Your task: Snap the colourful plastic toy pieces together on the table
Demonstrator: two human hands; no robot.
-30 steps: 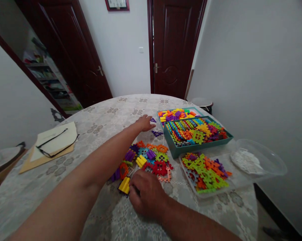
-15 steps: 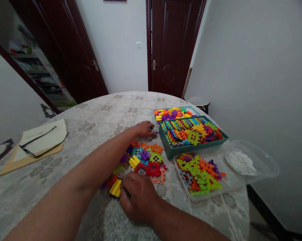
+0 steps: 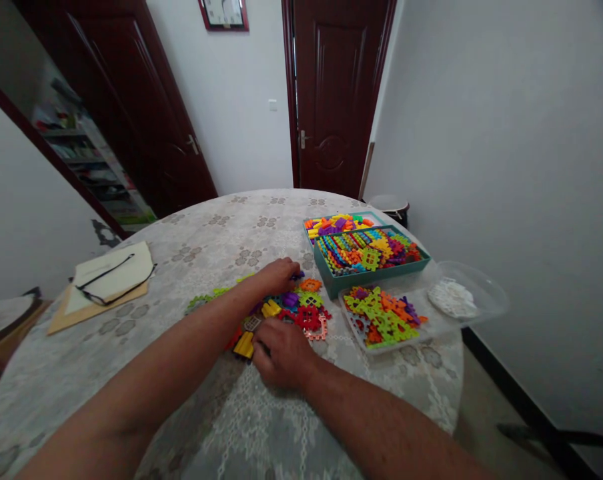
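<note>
My left hand (image 3: 275, 275) lies at the far side of a heap of coloured plastic building pieces (image 3: 304, 311) on the round table (image 3: 206, 247). Its fingers are curled, and a purple piece (image 3: 297, 274) shows at the fingertips. My right hand (image 3: 280, 353) rests knuckles-up at the near edge of the heap, fingers curled under, beside a yellow block (image 3: 244, 345). What those fingers hold is hidden. Green pieces (image 3: 201, 301) lie left of my left forearm.
A teal box (image 3: 376, 274) full of pieces stands right of the heap, with a second teal box (image 3: 342, 217) behind it. A clear tray (image 3: 406, 337) of pieces and a clear lid (image 3: 484, 293) sit near the right edge. Glasses (image 3: 112, 280) lie on papers at left.
My left hand reached to the loose purple pieces by the boxes, then drew back to the heap; those pieces are gone from that spot. My right hand stayed at the heap's near edge.
</note>
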